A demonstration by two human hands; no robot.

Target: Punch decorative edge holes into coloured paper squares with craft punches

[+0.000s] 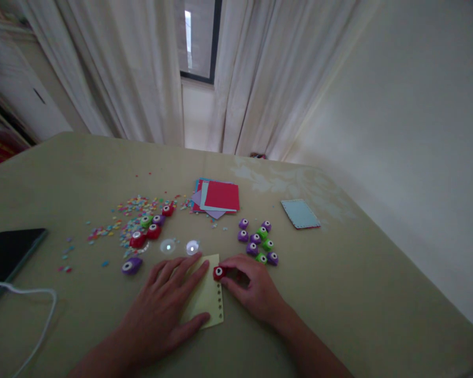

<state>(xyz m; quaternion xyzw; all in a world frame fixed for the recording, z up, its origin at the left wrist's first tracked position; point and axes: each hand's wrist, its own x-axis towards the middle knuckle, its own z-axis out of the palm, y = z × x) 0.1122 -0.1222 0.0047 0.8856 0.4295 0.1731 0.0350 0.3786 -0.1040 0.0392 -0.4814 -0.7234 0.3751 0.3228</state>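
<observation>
My left hand (169,302) lies flat with fingers spread over a pale yellow paper sheet (205,299), pressing it to the table. A column of small punched holes runs down the sheet's right edge. My right hand (252,283) pinches a small red craft punch (219,272) between thumb and fingers. The punch sits at the sheet's right edge, just above the holes. Beyond my left fingertips lie two clear round discs (167,246). To the right of the sheet is a cluster of purple and green punches (255,239).
Colored paper bits (137,205) are scattered at left beside red, green and purple punches (153,231). A lone purple punch (132,266) lies nearer. Stacked colored paper (222,197) is farther back; a light-blue sheet (300,213) lies right. A dark-screened device (10,257) and white cable (49,310) are left.
</observation>
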